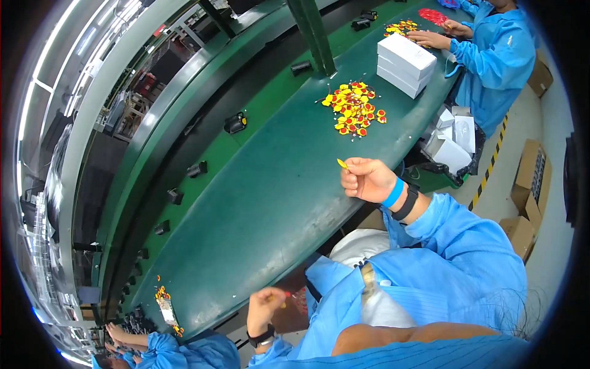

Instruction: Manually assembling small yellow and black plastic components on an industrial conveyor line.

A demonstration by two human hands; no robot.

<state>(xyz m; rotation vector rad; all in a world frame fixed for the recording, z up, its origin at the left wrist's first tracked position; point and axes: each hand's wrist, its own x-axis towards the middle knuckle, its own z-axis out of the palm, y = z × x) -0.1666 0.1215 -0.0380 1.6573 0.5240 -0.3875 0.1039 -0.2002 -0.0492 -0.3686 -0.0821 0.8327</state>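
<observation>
My right hand (367, 179), with a blue band and a black strap at its wrist, is raised over the near edge of the green table (264, 221). Its thumb and forefinger pinch a small flat yellow piece (342, 163) seen nearly edge-on. Lower left, my left hand (264, 312) hovers at the table's near edge, fingers curled in. A small red piece (287, 295) shows at its fingertips, too small to name. Beyond my right hand lies a loose pile of small yellow-and-red round pieces (354, 111), some with thin wires.
White boxes (405, 58) are stacked right of the pile. A bin (452, 144) holds white cartons. A co-worker in blue (495, 55) handles similar pieces at upper right; others work at lower left. Black devices (235, 123) line the green conveyor along the table's far side.
</observation>
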